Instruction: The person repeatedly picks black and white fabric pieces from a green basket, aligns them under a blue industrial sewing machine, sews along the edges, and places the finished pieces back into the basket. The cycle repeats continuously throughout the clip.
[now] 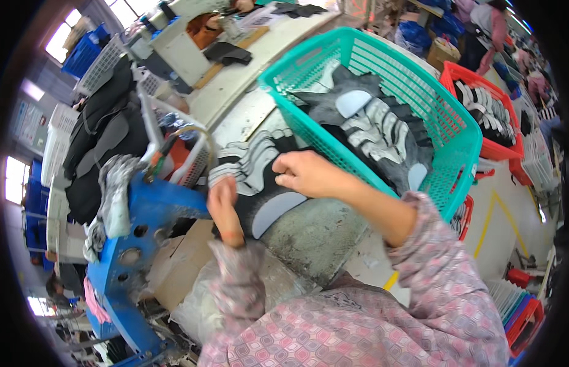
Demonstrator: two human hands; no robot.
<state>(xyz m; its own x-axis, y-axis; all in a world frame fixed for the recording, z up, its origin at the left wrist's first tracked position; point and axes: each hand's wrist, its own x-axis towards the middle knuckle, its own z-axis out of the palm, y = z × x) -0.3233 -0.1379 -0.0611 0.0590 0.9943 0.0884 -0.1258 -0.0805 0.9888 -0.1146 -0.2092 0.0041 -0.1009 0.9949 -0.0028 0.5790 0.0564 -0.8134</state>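
Several black shoe upper pieces (264, 197) with white and grey stripes lie overlapped in front of me, beside the blue machine arm. One of them carries a pale grey curved patch (276, 213) along its near edge. My left hand (224, 207) is slightly blurred, its bent fingers closed on the striped left edge of the pieces. Over their right side is my right hand (309, 175), its fingers curled and the thumb near the index finger. Whatever lies between those fingers is too small to make out.
A green basket (364, 46) at my right holds more upper pieces. A blue machine (128, 244) stands at left, next to a white crate (151, 119) and dark sheet material (107, 134). A worn grey surface (315, 241) is nearest me. Red baskets (489, 92) stand farther right.
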